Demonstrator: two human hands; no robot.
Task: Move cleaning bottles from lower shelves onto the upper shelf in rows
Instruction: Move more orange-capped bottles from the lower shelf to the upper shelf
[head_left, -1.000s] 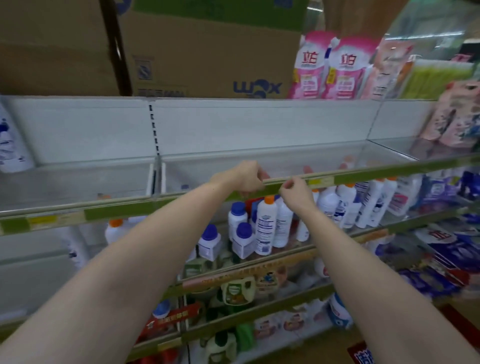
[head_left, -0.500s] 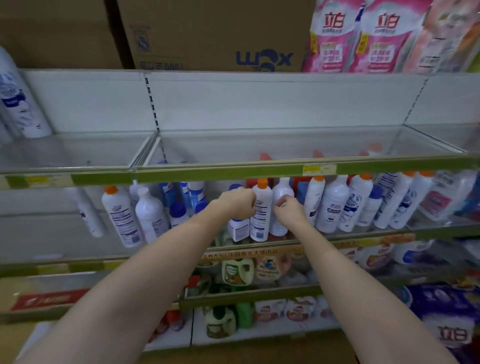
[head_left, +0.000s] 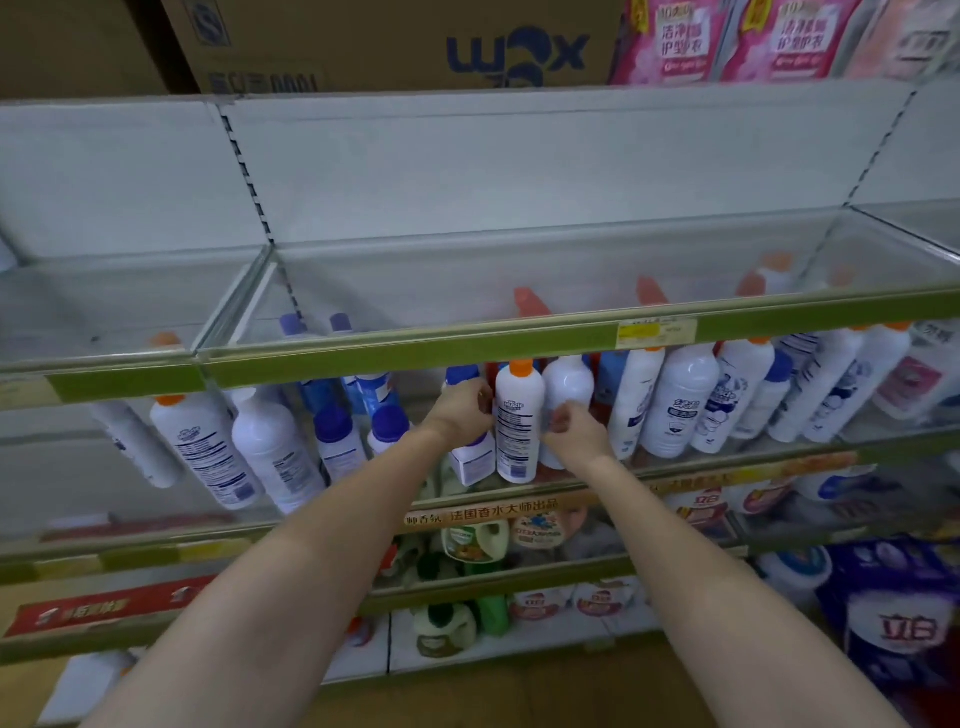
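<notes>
hands (head_left: 463, 410) flanking bottle (head_left: 517, 423), under shelf edge (head_left: 467, 347)

Both hands reach to a white bottle with an orange cap (head_left: 519, 421) just past centre toward 5 o'clock: left hand (head_left: 464, 410) at its 9 o'clock side, right hand (head_left: 574, 431) at its 3 o'clock, fingers curled against it.
</notes>
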